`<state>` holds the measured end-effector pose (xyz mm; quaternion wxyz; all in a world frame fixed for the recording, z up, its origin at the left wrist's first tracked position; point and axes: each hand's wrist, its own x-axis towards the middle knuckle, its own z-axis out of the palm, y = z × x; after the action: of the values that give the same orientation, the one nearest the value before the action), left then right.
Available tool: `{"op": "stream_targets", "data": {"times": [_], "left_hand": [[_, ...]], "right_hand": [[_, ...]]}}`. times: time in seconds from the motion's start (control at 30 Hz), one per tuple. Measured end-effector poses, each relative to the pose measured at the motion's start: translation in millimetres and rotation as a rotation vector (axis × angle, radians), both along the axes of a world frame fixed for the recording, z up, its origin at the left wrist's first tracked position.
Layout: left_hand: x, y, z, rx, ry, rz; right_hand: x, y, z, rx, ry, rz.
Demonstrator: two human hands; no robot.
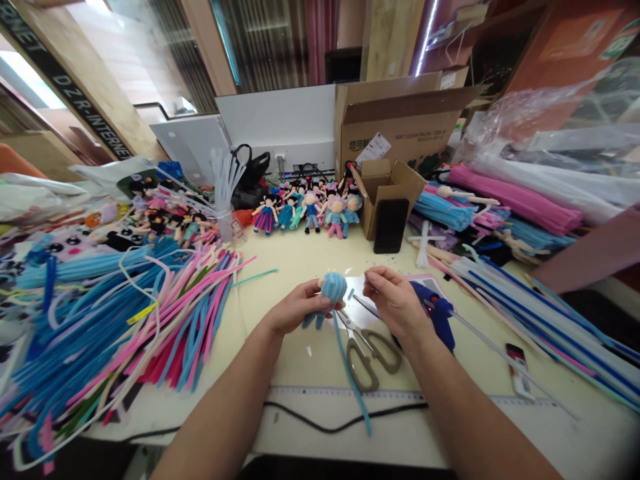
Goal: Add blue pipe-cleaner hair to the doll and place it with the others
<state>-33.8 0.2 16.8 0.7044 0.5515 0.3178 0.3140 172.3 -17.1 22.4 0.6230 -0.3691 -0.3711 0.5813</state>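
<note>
My left hand (299, 307) is closed around a small doll (334, 287) with light blue fuzzy hair, near the middle of the table. To its right my right hand (393, 293) is raised with thumb and index finger pinched together; what they hold, if anything, is too small to name. Scissors (367, 347) with grey-brown handles lie below and between the hands. A light blue pipe cleaner (350, 370) runs down past them toward the front edge. Just right of my right hand is a blue glue gun (440, 313), partly hidden by it.
Bundles of coloured pipe cleaners (100, 320) cover the left side. Finished dolls (311, 212) stand at the back beside an open cardboard box (370, 193) and a black phone (391, 227). A ruler (300, 392) and black cable (320, 427) cross the front. More pipe cleaners (540, 313) lie right.
</note>
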Motion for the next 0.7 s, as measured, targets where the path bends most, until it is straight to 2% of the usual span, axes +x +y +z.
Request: {"op": "stream_targets", "data": {"times": [0.13, 0.27, 0.33, 0.5, 0.7], "left_hand": [[-1, 1, -0.8, -0.037, -0.059, 0.028], [-2, 3, -1.2, -0.053, -0.110, 0.060], [-3, 4, -1.2, -0.056, -0.127, 0.083], [-5, 6, -0.4, -0.051, -0.153, 0.171], [-6, 8, -0.9, -0.024, -0.177, 0.213]], "right_hand": [[-4, -1, -0.5, 0.002, -0.022, 0.047], [-8, -1, -3.8, 0.090, -0.097, -0.019], [-7, 0, -5.5, 0.109, -0.229, -0.068], [1, 3, -9.1, 0.162, -0.745, -0.093], [1, 8, -17.2, 0.148, -0.927, -0.069]]}}
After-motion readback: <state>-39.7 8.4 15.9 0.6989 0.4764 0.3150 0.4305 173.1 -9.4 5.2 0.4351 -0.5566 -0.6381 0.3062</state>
